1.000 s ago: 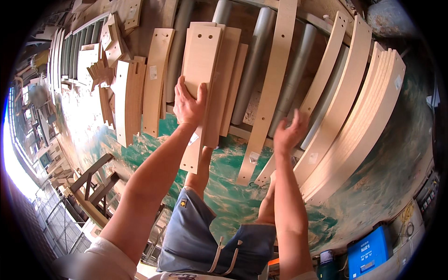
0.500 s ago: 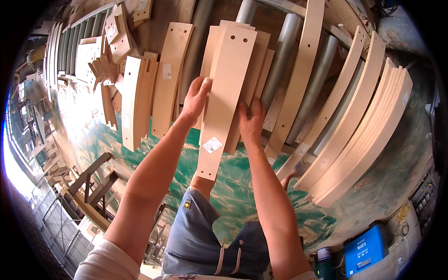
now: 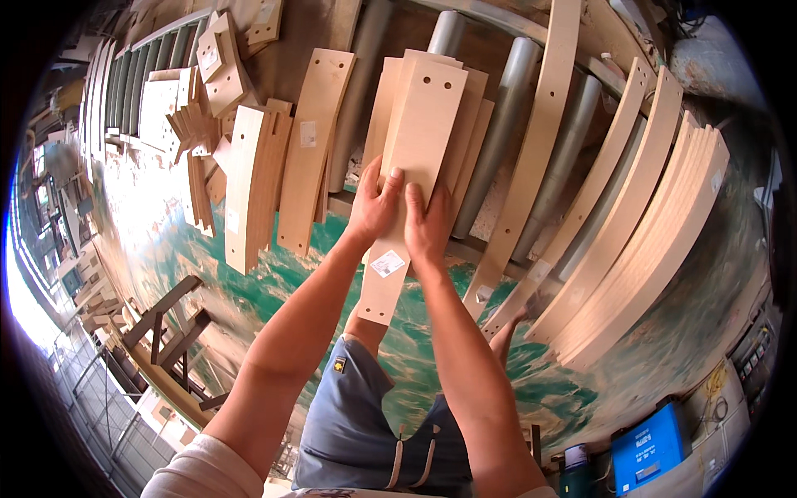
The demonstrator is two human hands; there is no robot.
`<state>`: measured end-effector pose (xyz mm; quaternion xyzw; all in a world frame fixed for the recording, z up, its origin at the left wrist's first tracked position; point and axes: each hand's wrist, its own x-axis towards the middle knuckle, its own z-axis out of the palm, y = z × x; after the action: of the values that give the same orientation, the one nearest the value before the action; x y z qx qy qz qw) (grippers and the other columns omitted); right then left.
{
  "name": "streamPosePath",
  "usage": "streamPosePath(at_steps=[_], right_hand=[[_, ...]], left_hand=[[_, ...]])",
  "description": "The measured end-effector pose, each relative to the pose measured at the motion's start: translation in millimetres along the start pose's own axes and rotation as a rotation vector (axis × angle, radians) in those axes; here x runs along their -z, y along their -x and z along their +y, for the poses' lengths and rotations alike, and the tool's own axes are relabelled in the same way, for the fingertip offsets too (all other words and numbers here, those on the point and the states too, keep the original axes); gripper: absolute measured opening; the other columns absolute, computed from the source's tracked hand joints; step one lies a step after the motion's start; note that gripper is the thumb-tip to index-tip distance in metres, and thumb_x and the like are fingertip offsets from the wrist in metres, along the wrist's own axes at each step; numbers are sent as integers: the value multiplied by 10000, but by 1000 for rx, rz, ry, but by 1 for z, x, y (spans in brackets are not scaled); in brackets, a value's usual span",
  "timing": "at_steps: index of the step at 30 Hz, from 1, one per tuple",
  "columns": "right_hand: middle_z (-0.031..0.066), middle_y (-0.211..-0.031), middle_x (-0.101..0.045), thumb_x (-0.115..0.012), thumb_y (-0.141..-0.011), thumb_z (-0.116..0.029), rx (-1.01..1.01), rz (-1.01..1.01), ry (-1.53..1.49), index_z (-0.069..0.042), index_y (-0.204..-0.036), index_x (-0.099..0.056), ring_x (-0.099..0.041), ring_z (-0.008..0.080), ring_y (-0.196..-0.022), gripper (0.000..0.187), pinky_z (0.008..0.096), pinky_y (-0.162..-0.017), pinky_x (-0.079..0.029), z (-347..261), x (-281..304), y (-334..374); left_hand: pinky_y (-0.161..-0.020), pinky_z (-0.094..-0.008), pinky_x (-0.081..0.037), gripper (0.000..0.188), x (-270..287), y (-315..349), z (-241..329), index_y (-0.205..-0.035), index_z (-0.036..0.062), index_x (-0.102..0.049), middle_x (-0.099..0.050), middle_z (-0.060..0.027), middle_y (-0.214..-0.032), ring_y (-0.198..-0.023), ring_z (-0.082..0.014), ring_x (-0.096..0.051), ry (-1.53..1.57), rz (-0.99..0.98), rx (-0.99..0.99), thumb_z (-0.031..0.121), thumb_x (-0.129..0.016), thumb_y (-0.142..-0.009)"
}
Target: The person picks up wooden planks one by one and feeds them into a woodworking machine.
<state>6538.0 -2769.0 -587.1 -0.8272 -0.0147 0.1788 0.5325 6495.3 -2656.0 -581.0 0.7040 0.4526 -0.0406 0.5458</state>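
Observation:
A light wooden board (image 3: 427, 124) with drilled holes at both ends and a white label (image 3: 386, 264) lies on top of a stack of similar boards (image 3: 382, 100) in front of me. My left hand (image 3: 375, 206) is closed on the board's left edge, its thumb on the top face. Opposite it, my right hand (image 3: 428, 228) grips the right edge, also with the thumb on top. The fingertips of both hands are hidden at the sides of the stack. The board's near end sticks out toward my leg.
Metal rollers (image 3: 508, 116) run beneath the stack. Curved boards (image 3: 643, 249) are piled on the right, and more drilled boards (image 3: 317, 149) lie on the left. Below is a green, dusty floor (image 3: 423, 349). A blue box (image 3: 647, 448) stands at the lower right.
Both hands have slid nearer along the board and closer together. The right hand has come up from beside the stack, and its thumb now rests on the top board. The view has shifted slightly.

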Motion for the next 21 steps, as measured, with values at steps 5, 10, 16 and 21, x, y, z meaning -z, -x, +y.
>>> streamPosePath(at_steps=[5,10,16,21], right_hand=[[335,-1313,-596,-714,-939,-442,-77,-23,-36,71,-1362,-542,-567,498,-1212,687,518,-1037,-454,-8,5,0],[321,-1148,-654,-752,-885,-280,-39,-93,-150,70,-1238,-580,-635,502,-1056,526,529,-927,-514,-31,8,1],[304,-1207,-669,-669,-968,-200,-149,-96,-612,72,-1383,-507,-654,483,-1109,522,500,-940,-529,-14,53,15],[304,-1223,-681,-642,-1005,-213,-144,25,-537,125,-1478,-413,-693,373,-1106,625,423,-971,-544,14,146,16]], left_hand=[[-1107,-341,-416,629,-6,4,4,-1506,39,-484,-593,-137,-1411,-1315,-208,-521,291,-127,106,483,-564,-1067],[-1044,-339,-471,594,27,-1,-39,-1494,84,-478,-605,-78,-1342,-1207,-191,-566,404,-115,265,519,-482,-1090],[-1034,-324,-483,534,-23,52,25,-1480,86,-484,-600,-93,-1336,-1201,-183,-570,448,-172,199,470,-466,-1110],[-977,-303,-506,493,-115,94,64,-1436,73,-523,-618,-82,-1286,-1142,-169,-580,396,-206,235,440,-493,-1108]])
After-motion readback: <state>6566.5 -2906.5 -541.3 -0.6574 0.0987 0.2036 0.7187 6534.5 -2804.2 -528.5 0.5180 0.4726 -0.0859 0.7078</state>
